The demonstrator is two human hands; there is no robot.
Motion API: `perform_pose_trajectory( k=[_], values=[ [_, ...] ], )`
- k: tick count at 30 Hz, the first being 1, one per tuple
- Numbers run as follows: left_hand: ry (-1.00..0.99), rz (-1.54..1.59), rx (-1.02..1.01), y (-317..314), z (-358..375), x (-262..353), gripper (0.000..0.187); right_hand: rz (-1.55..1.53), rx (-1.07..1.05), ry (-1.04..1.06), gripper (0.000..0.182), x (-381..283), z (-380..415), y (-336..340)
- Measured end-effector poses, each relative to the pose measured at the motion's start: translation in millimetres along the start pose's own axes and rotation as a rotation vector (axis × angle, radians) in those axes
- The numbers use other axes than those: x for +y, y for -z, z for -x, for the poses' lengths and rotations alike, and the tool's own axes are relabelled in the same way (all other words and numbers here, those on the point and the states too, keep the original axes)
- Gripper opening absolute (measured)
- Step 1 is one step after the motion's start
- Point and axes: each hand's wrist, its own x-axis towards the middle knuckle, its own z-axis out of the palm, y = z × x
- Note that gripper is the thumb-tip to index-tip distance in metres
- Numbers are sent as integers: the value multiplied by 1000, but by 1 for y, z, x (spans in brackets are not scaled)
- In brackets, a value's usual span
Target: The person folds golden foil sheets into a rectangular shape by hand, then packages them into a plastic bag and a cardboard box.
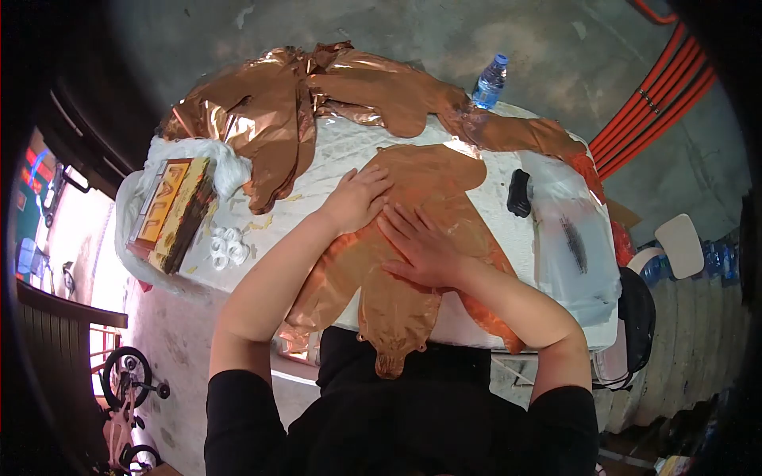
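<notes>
A flat, copper-coloured foil balloon (pixel 429 170) lies spread over the front of the table, its narrow tabbed end hanging over the edge against my black clothing. My left hand (pixel 359 200) rests on its upper left part, palm down with the fingers stretched out. Just to the right and slightly nearer me, my right hand (pixel 419 247) lies flat on the same foil, fingers spread. The two hands almost meet at the fingertips. Further copper foil balloons (pixel 365 91) lie crumpled and overlapping along the table's far side.
On the left of the white table (pixel 349 143) are a box (pixel 178 214) in clear plastic and several white ribbon rolls (pixel 228 247). A water bottle (pixel 490 82) stands at the far edge. A black object (pixel 519 193) and clear plastic bags (pixel 575 246) lie to the right.
</notes>
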Motion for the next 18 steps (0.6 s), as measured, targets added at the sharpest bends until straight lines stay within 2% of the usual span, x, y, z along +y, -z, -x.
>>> perform_pose_trajectory(
  k=[2, 3, 5, 7, 9, 11, 13, 14, 16, 18],
  values=[
    [-5, 13, -2, 0, 0, -1, 43, -6, 168, 56, 63, 0, 1, 2],
    [2, 20, -5, 1, 1, 0, 42, 4, 165, 42, 63, 4, 2, 10],
    [0, 22, -2, 0, 1, 1, 42, -571, 42, -220, 38, 18, -6, 32],
    [8, 21, 1, -2, 2, 0, 42, -552, 256, -375, 20, 58, -19, 36],
    [5, -2, 8, -3, 2, -1, 43, -361, 398, -395, 18, 105, -29, 48],
    [6, -9, 11, -4, 2, -1, 43, 58, 444, -462, 17, 156, -34, 64],
    [15, -16, 20, -5, 1, 0, 43, 279, 313, -632, 21, 187, -34, 76],
    [-1, -21, 30, -5, 2, 0, 43, 282, 307, -625, 21, 198, -33, 77],
    [-5, -23, 38, -3, 2, -1, 42, 198, 163, -708, 19, 216, -34, 78],
    [-6, 12, 52, -4, 3, 0, 41, 265, 133, -654, 18, 233, -34, 76]
  ],
)
